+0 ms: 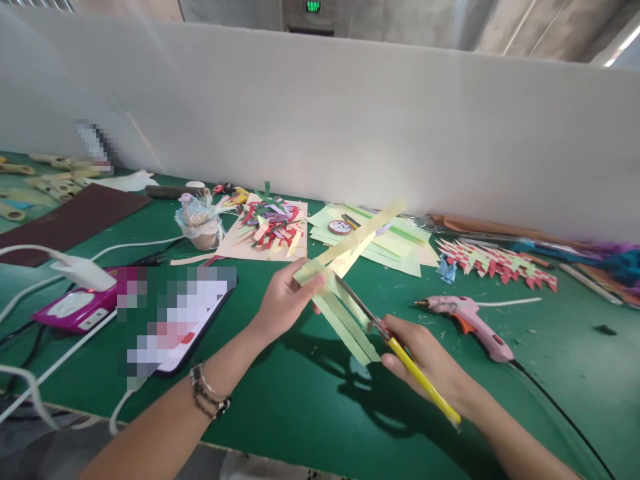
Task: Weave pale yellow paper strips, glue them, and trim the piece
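Observation:
My left hand (290,297) pinches several crossed paper strips (345,320), pale green ones hanging down to the right and pale yellow ones pointing up and away. In my right hand (425,353) is a pair of scissors (361,303), its metal blades reaching to the strips beside my left fingers. A long yellow stick-like piece (425,383) lies along the right hand; whether it belongs to the scissors I cannot tell. The scissors' handles are mostly hidden by my fingers. Both hands are above the green table (300,413).
A pink glue gun (470,323) with a black cord lies at the right. Behind are cut paper scraps (275,227), green paper sheets (325,223), a woven red-and-white paper piece (495,260) and a decorated pot (200,227). A phone (200,313) and magenta power strip (80,307) with cables occupy the left.

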### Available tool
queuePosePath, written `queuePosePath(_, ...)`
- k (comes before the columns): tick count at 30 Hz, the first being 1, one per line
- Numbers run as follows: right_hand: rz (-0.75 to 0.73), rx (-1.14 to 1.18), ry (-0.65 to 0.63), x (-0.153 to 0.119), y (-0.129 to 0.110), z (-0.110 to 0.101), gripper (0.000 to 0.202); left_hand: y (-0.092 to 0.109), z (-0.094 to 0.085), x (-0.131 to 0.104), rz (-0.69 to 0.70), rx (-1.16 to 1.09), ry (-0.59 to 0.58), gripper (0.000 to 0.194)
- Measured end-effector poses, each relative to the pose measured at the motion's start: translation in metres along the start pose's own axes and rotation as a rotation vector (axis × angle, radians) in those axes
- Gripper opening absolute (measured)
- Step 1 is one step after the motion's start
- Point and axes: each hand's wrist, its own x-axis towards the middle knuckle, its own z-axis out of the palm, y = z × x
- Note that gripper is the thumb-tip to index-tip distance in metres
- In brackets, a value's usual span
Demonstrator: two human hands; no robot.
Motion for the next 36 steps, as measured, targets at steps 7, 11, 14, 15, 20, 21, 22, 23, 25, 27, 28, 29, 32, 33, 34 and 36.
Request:
queuePosePath(7,0.069,-0.112,0.064,0.0,-0.003,-0.001,0.041,0.001,0.005,0.0,0.025,-0.05,-0.068,0.03)
queuePosePath(11,0.08,-0.162,0.089,0.002,-0.005,-0.003,0.041,-0.001,0.005,0.0,0.028,-0.067,-0.081,0.027)
queuePosePath(14,0.076,-0.168,0.099,0.002,-0.005,-0.002,0.039,-0.003,0.005,0.001,0.011,-0.053,-0.075,0.028)
queuePosePath(15,0.075,-0.165,0.099,0.002,-0.004,-0.002,0.039,-0.004,0.005,0.001,0.006,-0.048,-0.072,0.029)
queuePosePath(20,0.077,-0.154,0.089,0.002,-0.002,0.0,0.04,-0.006,0.005,0.0,-0.022,-0.08,-0.081,0.03)
queuePosePath(21,0.079,-0.152,0.088,0.002,-0.001,0.001,0.041,-0.005,0.006,0.0,-0.023,-0.098,-0.087,0.029)
queuePosePath(22,0.08,-0.149,0.088,0.002,-0.001,0.001,0.041,-0.005,0.006,0.0,-0.02,-0.12,-0.097,0.028)
queuePosePath(23,0.078,-0.144,0.088,0.002,-0.002,0.001,0.042,-0.005,0.007,0.0,-0.012,-0.145,-0.107,0.027)
queuePosePath(25,0.073,-0.141,0.09,0.002,-0.002,0.001,0.042,-0.006,0.007,0.001,0.004,-0.195,-0.126,0.025)
queuePosePath(27,0.071,-0.147,0.088,0.002,-0.002,0.001,0.042,-0.007,0.008,0.002,0.003,-0.232,-0.137,0.024)
queuePosePath(28,0.071,-0.151,0.088,0.002,-0.002,0.001,0.042,-0.008,0.009,0.002,-0.003,-0.247,-0.141,0.024)
queuePosePath(29,0.07,-0.154,0.09,0.002,-0.002,0.001,0.042,-0.009,0.009,0.002,-0.009,-0.259,-0.144,0.025)
queuePosePath(32,0.057,-0.152,0.1,0.002,-0.001,0.001,0.042,-0.012,0.01,0.003,-0.021,-0.284,-0.152,0.027)
queuePosePath(33,0.053,-0.15,0.1,0.002,-0.001,0.001,0.042,-0.013,0.01,0.003,-0.02,-0.29,-0.154,0.027)
queuePosePath(34,0.052,-0.147,0.099,0.002,-0.001,0.001,0.042,-0.013,0.01,0.003,-0.02,-0.296,-0.156,0.026)
queuePosePath(36,0.049,-0.14,0.097,0.002,-0.002,0.001,0.042,-0.014,0.01,0.003,-0.02,-0.304,-0.157,0.025)
